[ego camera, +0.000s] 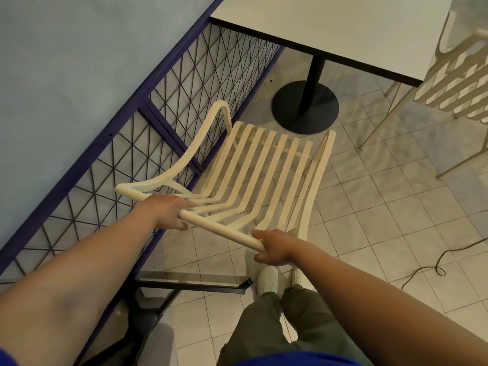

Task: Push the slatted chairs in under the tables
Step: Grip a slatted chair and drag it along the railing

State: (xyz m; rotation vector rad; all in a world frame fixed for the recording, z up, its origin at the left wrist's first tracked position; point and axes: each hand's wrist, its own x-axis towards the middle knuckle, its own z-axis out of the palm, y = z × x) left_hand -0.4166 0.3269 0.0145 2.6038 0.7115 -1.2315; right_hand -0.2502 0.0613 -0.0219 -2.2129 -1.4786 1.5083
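No text, label, brand, number or sign can be read anywhere in view (neither on the slatted chair [221,230] nor on the table [343,30]).
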